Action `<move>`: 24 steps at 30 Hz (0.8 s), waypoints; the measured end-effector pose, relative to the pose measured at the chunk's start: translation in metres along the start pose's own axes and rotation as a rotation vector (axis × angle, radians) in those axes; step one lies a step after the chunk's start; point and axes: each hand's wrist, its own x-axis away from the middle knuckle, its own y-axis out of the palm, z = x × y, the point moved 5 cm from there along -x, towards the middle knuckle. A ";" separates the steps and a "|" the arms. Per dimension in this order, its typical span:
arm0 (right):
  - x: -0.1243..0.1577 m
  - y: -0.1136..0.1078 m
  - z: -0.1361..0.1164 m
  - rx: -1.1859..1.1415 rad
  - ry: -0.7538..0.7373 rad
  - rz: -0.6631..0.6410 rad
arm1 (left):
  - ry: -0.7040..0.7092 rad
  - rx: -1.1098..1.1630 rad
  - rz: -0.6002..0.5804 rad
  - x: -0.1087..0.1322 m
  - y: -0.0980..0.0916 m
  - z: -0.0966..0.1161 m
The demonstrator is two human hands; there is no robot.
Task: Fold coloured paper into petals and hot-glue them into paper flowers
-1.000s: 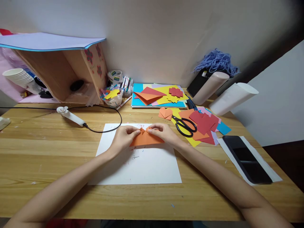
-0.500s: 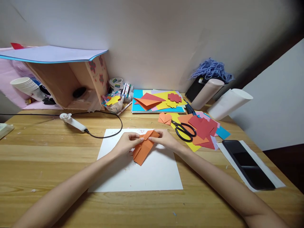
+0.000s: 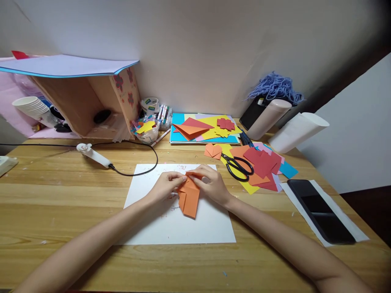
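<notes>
A folded piece of orange paper (image 3: pixel 191 199) is held above the white sheet (image 3: pixel 210 228) between both hands. With thumb and fingers, my left hand (image 3: pixel 166 185) pinches its upper left edge. My right hand (image 3: pixel 210 183) grips the upper right part, its thumb lying on the front of the paper and its fingers behind, partly hidden. Creases and a small flap show on the paper's lower left. Just beyond my right hand lie an orange folded paper heart (image 3: pixel 213 151) and black-handled scissors (image 3: pixel 238 167).
Loose coloured paper (image 3: pixel 264 162) spreads to the right, near a black phone (image 3: pixel 319 211). Stacked coloured sheets (image 3: pixel 180 119) lie at the back. A white glue gun (image 3: pixel 93 156) with a black cord rests at left, before a cardboard box (image 3: pixel 125 101). Paper rolls (image 3: pixel 299 132) stand back right.
The orange paper has turned so its lower end points more straight down and slightly right. My right hand has shifted its grip, with its fingers curled further over the top edge.
</notes>
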 end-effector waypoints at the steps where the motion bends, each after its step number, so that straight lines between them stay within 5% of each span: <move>1: 0.001 -0.001 -0.001 0.056 -0.063 0.004 | -0.002 0.002 0.002 0.000 -0.001 0.000; 7: 0.008 0.003 0.001 0.384 -0.344 -0.051 | -0.001 0.025 -0.045 -0.003 -0.001 -0.003; 15: 0.006 0.008 -0.001 0.603 -0.354 -0.140 | 0.030 0.138 -0.067 -0.002 -0.001 -0.001; 20: 0.004 0.008 -0.002 0.402 -0.305 -0.177 | 0.085 0.079 -0.023 -0.007 -0.007 -0.002; 24: -0.001 0.002 0.009 0.005 -0.040 -0.153 | 0.067 0.014 0.037 -0.007 -0.009 -0.002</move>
